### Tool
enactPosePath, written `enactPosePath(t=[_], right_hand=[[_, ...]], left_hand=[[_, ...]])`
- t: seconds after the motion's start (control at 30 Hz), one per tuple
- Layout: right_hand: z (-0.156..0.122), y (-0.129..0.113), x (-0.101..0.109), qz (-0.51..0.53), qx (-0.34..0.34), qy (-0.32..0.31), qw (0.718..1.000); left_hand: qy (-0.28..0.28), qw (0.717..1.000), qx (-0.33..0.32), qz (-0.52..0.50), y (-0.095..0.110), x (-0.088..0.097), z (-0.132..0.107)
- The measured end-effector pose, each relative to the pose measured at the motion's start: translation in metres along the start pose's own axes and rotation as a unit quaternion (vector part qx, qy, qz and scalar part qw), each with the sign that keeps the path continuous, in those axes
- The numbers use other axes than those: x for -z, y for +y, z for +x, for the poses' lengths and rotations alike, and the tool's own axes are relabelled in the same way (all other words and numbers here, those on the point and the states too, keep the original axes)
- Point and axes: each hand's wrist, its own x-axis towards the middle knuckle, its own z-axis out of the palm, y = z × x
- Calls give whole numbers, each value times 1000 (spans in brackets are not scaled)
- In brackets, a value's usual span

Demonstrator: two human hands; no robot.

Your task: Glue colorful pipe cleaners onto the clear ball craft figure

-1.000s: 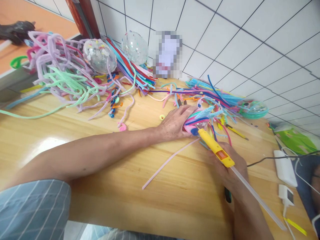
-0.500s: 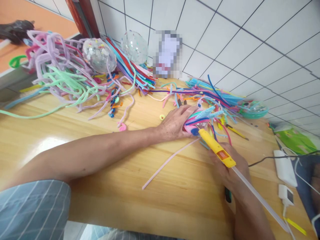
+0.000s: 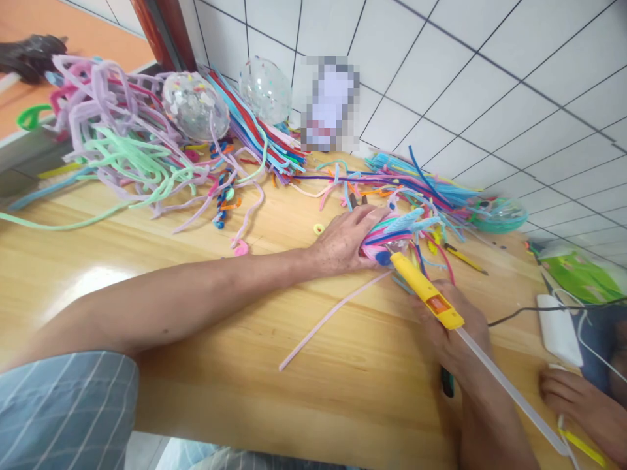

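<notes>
My left hand (image 3: 345,243) lies on the wooden table (image 3: 206,326), fingers closed round a bundle of coloured pipe cleaners (image 3: 392,230). My right hand (image 3: 453,329) grips a yellow hot glue gun (image 3: 425,290) with a clear glue stick (image 3: 509,391) out of its back. The gun's nozzle touches the bundle right beside my left fingers. A pale pink pipe cleaner (image 3: 333,312) lies loose on the table just below both hands.
Heaps of pipe cleaners (image 3: 132,150) and clear confetti balls (image 3: 194,104) fill the back of the table against the tiled wall. At the right edge sit a white power strip (image 3: 558,329), cables and a green packet (image 3: 582,274). Another person's hand (image 3: 578,405) rests at the lower right.
Another person's hand has come into view at the lower right, covering the white plug. My own hands and the glue gun have barely moved.
</notes>
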Motion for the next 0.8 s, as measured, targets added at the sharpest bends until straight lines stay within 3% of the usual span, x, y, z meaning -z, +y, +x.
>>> enactPosePath(t=[0.23,0.8], right_hand=[[0,4,-1,-5,25,4,1000],[-7,12,-2,-18,12,-1,1000]], left_hand=[[-2,1000,-1,4,0,1,0],[6,1000,-5,-2,-1,0,-1]])
